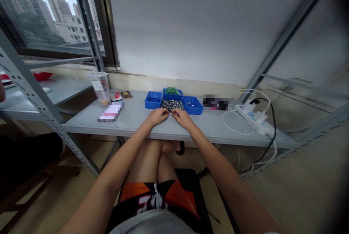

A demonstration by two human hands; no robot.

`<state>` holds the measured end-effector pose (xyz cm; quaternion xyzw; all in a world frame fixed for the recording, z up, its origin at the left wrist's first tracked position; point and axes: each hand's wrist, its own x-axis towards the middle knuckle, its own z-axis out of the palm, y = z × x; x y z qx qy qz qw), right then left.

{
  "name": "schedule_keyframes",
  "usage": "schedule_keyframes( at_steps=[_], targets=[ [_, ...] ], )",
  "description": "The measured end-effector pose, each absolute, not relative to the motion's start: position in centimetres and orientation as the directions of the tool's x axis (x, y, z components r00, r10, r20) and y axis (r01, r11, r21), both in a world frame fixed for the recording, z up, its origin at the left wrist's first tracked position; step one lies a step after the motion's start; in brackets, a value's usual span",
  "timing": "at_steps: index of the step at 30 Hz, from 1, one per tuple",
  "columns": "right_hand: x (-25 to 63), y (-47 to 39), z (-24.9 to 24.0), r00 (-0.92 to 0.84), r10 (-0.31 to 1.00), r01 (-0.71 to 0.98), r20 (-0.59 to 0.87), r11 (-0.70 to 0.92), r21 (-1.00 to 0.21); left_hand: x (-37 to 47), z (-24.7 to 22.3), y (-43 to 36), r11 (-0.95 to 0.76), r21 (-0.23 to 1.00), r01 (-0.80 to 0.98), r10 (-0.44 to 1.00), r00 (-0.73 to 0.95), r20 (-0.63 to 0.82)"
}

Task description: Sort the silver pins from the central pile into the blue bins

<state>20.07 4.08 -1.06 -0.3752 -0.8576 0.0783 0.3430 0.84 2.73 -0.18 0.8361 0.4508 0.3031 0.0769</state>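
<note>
My left hand (158, 116) and my right hand (182, 117) meet at the front of a heap of small, thin metal parts (171, 105). The fingertips of both hands are pinched close together; whatever they hold is too small to make out. Around the heap stand blue plastic bins. The left bin (149, 105) shows a dark blue inside. In the back bin (165, 96) lie green pieces (172, 90). A few slim metal parts (190, 104) rest in the right bin (196, 111).
To the left are a phone (111, 112), a plastic cup (100, 87) and a small dark box (127, 95). A power strip (255, 118) with white cables sits at the right, near a blurred dark object (215, 102). Metal shelf posts frame the grey table (131, 123).
</note>
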Motion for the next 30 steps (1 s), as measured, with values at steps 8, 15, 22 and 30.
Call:
schedule_keyframes(
  at_steps=[8, 15, 22, 30],
  targets=[
    [20.03, 3.71, -0.62, -0.467, 0.699, 0.575, 0.541, 0.705, -0.414, 0.86, -0.19, 2.78, -0.557, 0.395, 0.730, 0.813, 0.384, 0.438],
    [19.93, 3.82, -0.78, -0.444, 0.726, 0.614, 0.525, 0.673, -0.412, 0.94, -0.07, 2.70, -0.541, 0.395, 0.743, 0.824, 0.372, 0.428],
    [19.88, 3.87, -0.77, -0.422, 0.747, 0.681, 0.513, 0.635, -0.364, 1.01, 0.01, 2.61, -0.535, 0.411, 0.738, 0.824, 0.348, 0.447],
    [19.85, 3.89, -0.61, -0.436, 0.745, 0.681, 0.505, 0.640, -0.355, 0.94, -0.14, 2.67, -0.555, 0.394, 0.733, 0.804, 0.352, 0.479]
  ],
)
